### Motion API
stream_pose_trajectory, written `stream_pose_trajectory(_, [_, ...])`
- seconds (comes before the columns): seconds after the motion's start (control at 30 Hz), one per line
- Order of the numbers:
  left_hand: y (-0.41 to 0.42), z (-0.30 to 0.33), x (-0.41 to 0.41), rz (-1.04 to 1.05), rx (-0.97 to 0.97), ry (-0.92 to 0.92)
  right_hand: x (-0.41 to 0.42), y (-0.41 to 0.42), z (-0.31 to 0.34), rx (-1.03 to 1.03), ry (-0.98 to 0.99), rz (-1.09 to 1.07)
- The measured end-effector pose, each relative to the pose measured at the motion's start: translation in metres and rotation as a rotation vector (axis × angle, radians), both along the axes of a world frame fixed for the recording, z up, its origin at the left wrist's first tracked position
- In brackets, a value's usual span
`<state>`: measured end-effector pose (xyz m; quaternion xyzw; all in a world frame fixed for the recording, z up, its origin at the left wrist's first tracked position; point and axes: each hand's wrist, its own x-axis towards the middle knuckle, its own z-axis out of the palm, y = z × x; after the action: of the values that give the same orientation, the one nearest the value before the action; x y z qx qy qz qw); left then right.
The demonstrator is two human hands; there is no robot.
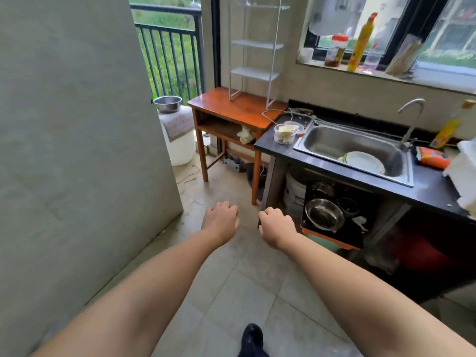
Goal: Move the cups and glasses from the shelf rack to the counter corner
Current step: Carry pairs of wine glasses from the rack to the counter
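Observation:
A white wire shelf rack (255,45) stands on a small wooden table (231,106) against the far wall. Its visible shelves look bare; I see no cups on them. On the dark counter's (334,171) left corner sit clear glasses (286,132) with something pale inside. Both my arms stretch forward over the tiled floor. My left hand (220,220) and my right hand (277,225) hang side by side with fingers curled under, holding nothing, well short of the table and counter.
A steel sink (322,143) with a white plate (364,162) is set in the counter. Metal bowls (324,215) lie under it. Bottles (360,42) stand on the window sill. A grey wall (77,150) is at my left, a balcony railing (170,55) beyond.

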<state>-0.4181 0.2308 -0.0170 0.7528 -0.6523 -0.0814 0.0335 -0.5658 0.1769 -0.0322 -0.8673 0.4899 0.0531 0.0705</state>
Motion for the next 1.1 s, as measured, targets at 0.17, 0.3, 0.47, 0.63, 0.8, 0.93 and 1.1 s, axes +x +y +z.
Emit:
stream_pose_trajectory(0.17, [-0.079,0.009,0.056,0.046,-0.037,0.002,0.063,-0.086,0.014,-0.042,-0.081,0.072])
stream_pose_trajectory(0.3, [-0.146,0.018,0.100,0.106,-0.042,0.046,0.104,-0.157,0.028,-0.044,-0.081,0.102])
stream_pose_trajectory(0.47, [-0.232,0.032,0.149,0.169,-0.090,0.068,0.150,-0.243,0.047,-0.058,-0.092,0.107])
stream_pose_trajectory(0.63, [-0.303,0.036,0.187,0.169,-0.107,0.090,0.198,-0.311,0.049,-0.046,-0.082,0.100])
stream_pose_trajectory(0.8, [-0.392,0.037,0.238,0.110,-0.124,0.079,0.252,-0.394,0.046,-0.059,-0.087,0.043])
stream_pose_trajectory(0.93, [-0.466,0.048,0.286,0.031,-0.150,0.061,0.298,-0.461,0.059,-0.077,-0.113,-0.031])
stream_pose_trajectory(1.1, [-0.557,0.078,0.347,-0.085,-0.193,0.000,0.350,-0.538,0.091,-0.120,-0.180,-0.148])
